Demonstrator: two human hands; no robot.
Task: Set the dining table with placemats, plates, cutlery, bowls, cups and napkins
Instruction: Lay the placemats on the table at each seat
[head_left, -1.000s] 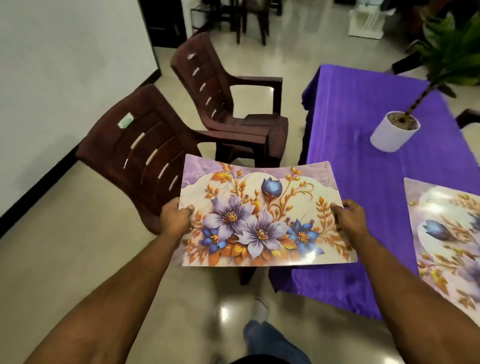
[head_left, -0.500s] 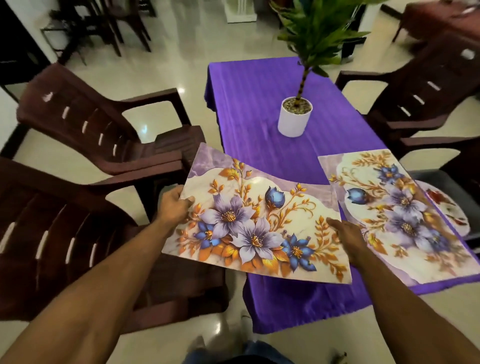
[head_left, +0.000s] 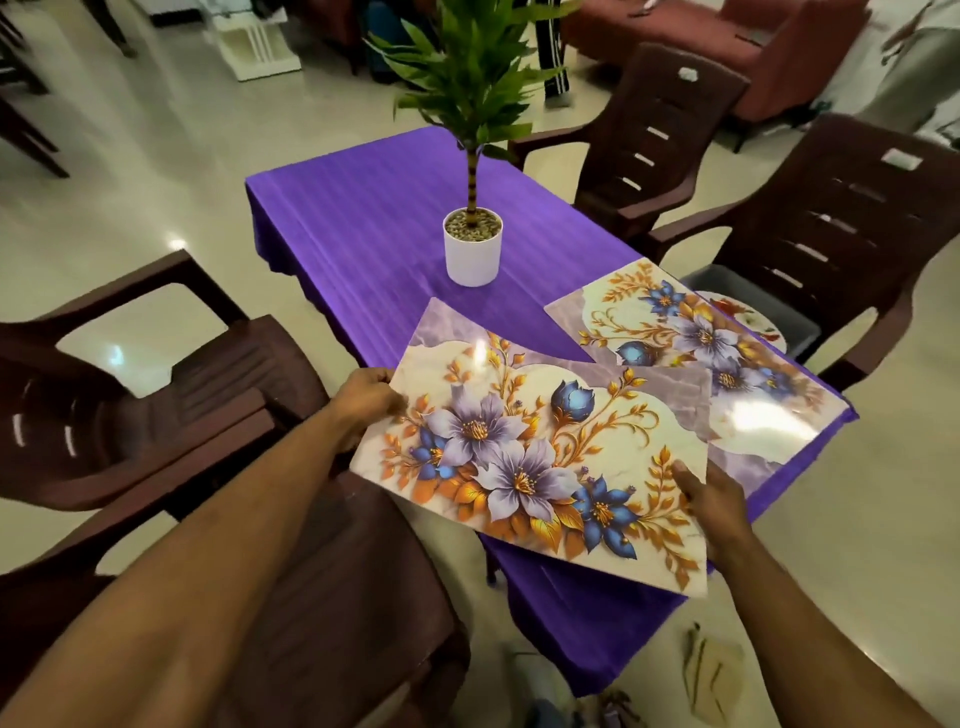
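A long table (head_left: 353, 223) under a purple cloth fills the room's middle, brown plastic chairs (head_left: 810, 244) drawn up on both sides of it, two of them bearing small pale stickers too blurred to read. Over the table's near corner a floral placemat (head_left: 530, 462) is held up, overlapping a second placemat (head_left: 691, 332) lying flat on the table's right edge. The left hand (head_left: 363, 400) pinches the held mat's left edge and the right hand (head_left: 717, 509) grips its near right corner, with a white potted plant (head_left: 472, 249) at the table's centre.

Both hands, left (head_left: 366, 397) & right (head_left: 714, 501), hold floral placemat (head_left: 524, 457) over purple table (head_left: 363, 228) corner, overlapping 2nd placemat (head_left: 727, 343).
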